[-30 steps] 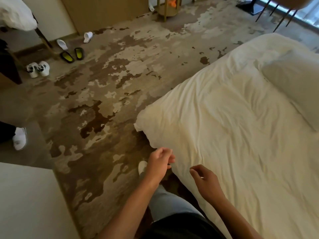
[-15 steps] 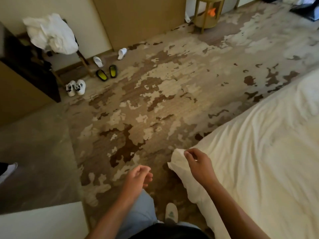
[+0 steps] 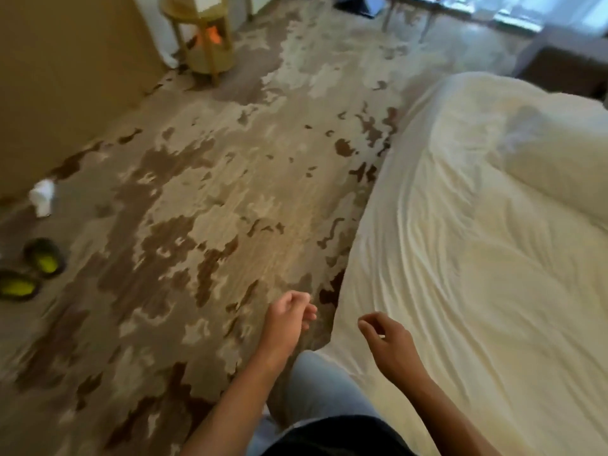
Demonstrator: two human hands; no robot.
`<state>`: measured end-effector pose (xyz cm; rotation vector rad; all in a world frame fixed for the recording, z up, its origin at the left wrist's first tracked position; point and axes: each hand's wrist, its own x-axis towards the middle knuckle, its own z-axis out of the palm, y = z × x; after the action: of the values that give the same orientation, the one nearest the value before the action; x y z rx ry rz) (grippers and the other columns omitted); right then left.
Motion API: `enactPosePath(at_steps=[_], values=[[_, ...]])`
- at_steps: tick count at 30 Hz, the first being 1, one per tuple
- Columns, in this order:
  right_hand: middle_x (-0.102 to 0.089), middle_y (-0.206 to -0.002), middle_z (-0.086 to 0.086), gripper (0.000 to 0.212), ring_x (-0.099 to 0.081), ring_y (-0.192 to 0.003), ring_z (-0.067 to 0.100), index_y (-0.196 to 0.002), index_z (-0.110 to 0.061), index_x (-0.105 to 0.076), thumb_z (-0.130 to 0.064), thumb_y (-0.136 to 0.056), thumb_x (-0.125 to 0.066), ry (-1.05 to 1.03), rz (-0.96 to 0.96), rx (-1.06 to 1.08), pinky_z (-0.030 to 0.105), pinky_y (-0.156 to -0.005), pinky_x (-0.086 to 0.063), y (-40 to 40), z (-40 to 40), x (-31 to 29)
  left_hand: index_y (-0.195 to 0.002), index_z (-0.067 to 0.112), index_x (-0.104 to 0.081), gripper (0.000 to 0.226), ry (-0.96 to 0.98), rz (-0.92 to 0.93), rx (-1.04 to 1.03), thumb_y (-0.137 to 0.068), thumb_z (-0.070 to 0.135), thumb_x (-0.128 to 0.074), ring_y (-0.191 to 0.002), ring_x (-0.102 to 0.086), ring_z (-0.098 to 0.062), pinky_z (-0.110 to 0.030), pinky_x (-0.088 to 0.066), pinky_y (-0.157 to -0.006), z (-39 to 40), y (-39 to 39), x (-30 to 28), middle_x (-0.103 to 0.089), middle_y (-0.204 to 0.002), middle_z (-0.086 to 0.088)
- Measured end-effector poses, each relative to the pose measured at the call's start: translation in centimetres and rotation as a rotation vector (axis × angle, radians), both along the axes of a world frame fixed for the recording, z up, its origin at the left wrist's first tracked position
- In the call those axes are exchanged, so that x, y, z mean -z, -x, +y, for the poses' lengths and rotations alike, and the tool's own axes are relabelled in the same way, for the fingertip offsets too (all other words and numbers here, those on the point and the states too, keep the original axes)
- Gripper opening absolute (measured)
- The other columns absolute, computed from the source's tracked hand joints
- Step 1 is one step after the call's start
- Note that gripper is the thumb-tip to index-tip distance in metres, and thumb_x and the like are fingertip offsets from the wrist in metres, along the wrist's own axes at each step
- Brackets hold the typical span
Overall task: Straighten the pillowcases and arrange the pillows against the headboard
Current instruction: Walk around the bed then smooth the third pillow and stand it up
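Note:
A bed with a wrinkled white duvet (image 3: 460,274) fills the right side of the head view. A white pillow (image 3: 556,179) lies on it at the far right, partly cut off by the frame edge. My left hand (image 3: 288,319) hovers over the carpet just left of the bed's edge, fingers loosely curled and holding nothing. My right hand (image 3: 388,340) is above the duvet's near edge, fingers curled with thumb and forefinger apart, nothing in it. The headboard is out of view.
Patterned brown and beige carpet (image 3: 204,209) covers the floor on the left. A round wooden side table (image 3: 200,37) stands at the back. Black and yellow slippers (image 3: 29,274) and a white slipper (image 3: 42,195) lie at the left. My leg in light jeans (image 3: 319,386) is below.
My right hand has let go of the duvet corner it was pinching. The view has swung to the right, bringing the pillow back into sight.

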<state>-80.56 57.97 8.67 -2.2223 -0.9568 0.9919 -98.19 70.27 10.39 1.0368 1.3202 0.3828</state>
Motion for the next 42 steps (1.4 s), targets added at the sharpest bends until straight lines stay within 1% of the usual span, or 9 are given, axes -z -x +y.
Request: enactPosePath(at_steps=[8,10,13,18,22,26,32,36,42], values=[[-0.071,-0.085,-0.019,0.013,-0.067,-0.082,-0.006,-0.092,-0.042,-0.068,-0.036,-0.102,-0.061,-0.003,0.029,0.331,0.015,-0.075,-0.051,-6.7,16.6,3.8,-0.096,0.018,-0.074,0.021,-0.036,-0.053,0.325,-0.099,0.032,-0.058,-0.087,-0.076,-0.020,-0.039,-0.061,-0.082,22.7,-12.2,0.0,-0.078,-0.088,-0.003],[-0.072,-0.080,-0.015,0.014,-0.068,-0.078,-0.007,-0.092,-0.038,-0.070,-0.034,-0.102,-0.060,-0.034,0.075,0.367,0.014,-0.069,-0.054,-9.4,22.6,4.0,-0.097,0.019,-0.074,0.022,-0.013,0.014,0.332,-0.100,0.033,-0.057,-0.090,-0.075,-0.023,-0.041,-0.060,-0.083,28.4,-14.1,0.5,-0.078,-0.089,-0.003],[-0.073,-0.085,-0.008,0.012,-0.071,-0.077,0.003,-0.100,-0.034,-0.069,-0.038,-0.103,-0.058,-0.079,0.112,0.338,0.030,-0.072,-0.062,-14.2,32.6,3.1,-0.096,0.018,-0.074,0.021,0.008,0.070,0.302,-0.101,0.029,-0.057,-0.092,-0.075,-0.027,-0.040,-0.059,-0.081,36.7,-16.5,0.9,-0.078,-0.087,-0.004],[-0.072,-0.089,-0.016,0.013,-0.068,-0.086,-0.003,-0.102,-0.034,-0.071,-0.038,-0.102,-0.059,-0.215,0.091,0.297,0.016,-0.065,-0.056,-24.1,48.8,1.1,-0.097,0.012,-0.074,0.020,0.025,0.099,0.237,-0.101,0.024,-0.059,-0.089,-0.075,-0.028,-0.043,-0.058,-0.082,49.8,-22.1,1.6,-0.078,-0.088,-0.011],[-0.072,-0.091,-0.017,0.014,-0.068,-0.089,-0.003,-0.104,-0.035,-0.072,-0.041,-0.102,-0.059,-0.182,0.095,0.313,0.018,-0.077,-0.056,-32.0,59.6,2.2,-0.096,0.011,-0.075,0.021,0.032,0.080,0.275,-0.101,0.022,-0.058,-0.092,-0.075,-0.030,-0.046,-0.059,-0.085,61.2,-29.4,3.1,-0.078,-0.089,-0.011],[-0.073,-0.092,-0.015,0.013,-0.070,-0.087,-0.001,-0.103,-0.038,-0.070,-0.044,-0.101,-0.059,-0.086,0.110,0.398,0.023,-0.077,-0.059,-38.4,67.2,3.4,-0.094,0.016,-0.076,0.022,0.032,0.047,0.423,-0.102,0.025,-0.058,-0.094,-0.074,-0.031,-0.047,-0.059,-0.086,73.0,-38.7,3.4,-0.077,-0.090,-0.009],[-0.071,-0.088,-0.020,0.013,-0.067,-0.083,-0.004,-0.092,-0.043,-0.067,-0.039,-0.102,-0.060,0.036,0.079,0.698,0.020,-0.074,-0.052,-47.3,74.1,1.9,-0.097,0.021,-0.074,0.021,0.018,0.030,0.714,-0.102,0.031,-0.056,-0.091,-0.074,-0.021,-0.040,-0.061,-0.084,85.0,-55.6,0.3,-0.077,-0.090,-0.002],[-0.071,-0.091,-0.018,0.011,-0.065,-0.084,-0.003,-0.097,-0.038,-0.070,-0.040,-0.101,-0.060,0.028,0.066,0.889,0.016,-0.068,-0.046,-55.3,79.2,1.7,-0.099,0.021,-0.074,0.022,-0.018,-0.037,0.872,-0.103,0.032,-0.055,-0.089,-0.074,-0.016,-0.027,-0.061,-0.076,90.5,-69.2,-1.0,-0.077,-0.090,-0.001],[-0.070,-0.085,-0.020,0.016,-0.066,-0.077,-0.008,-0.094,-0.041,-0.069,-0.047,-0.101,-0.057,-0.004,0.155,0.939,0.010,-0.063,-0.046,-71.9,89.4,5.0,-0.100,0.025,-0.072,0.022,-0.111,-0.073,0.979,-0.103,0.035,-0.053,-0.087,-0.074,-0.012,-0.027,-0.063,-0.075,99.8,-88.4,-0.9,-0.076,-0.092,0.002]])
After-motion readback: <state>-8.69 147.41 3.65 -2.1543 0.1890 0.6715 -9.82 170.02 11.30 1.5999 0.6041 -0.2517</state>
